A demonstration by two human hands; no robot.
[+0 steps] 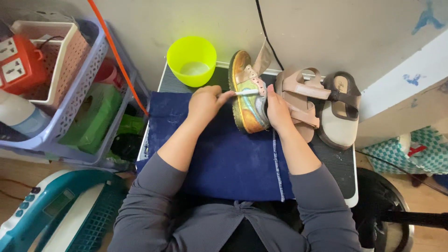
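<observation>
A small child's sneaker (249,95), shiny gold and orange with pastel panels, lies on its side on a dark blue cloth (228,154), sole facing left. A thin white brush (246,93) rests across its upper, bristle end hidden against the shoe.

The left hand (205,101) holds a small white brush (246,93), its tip laid against the side of a gold and orange sneaker (247,93). The right hand (277,112) steadies the sneaker from the other side, fingers wrapped around its heel end. The sneaker stands tilted on a dark blue cloth (228,158) spread over a small table (347,186). Just right of it lie two beige strap sandals (322,109). A neon yellow bowl (192,60) sits beyond the cloth, holding what may be a pale liquid. A lavender basket rack (77,98) stands at the left.
</observation>
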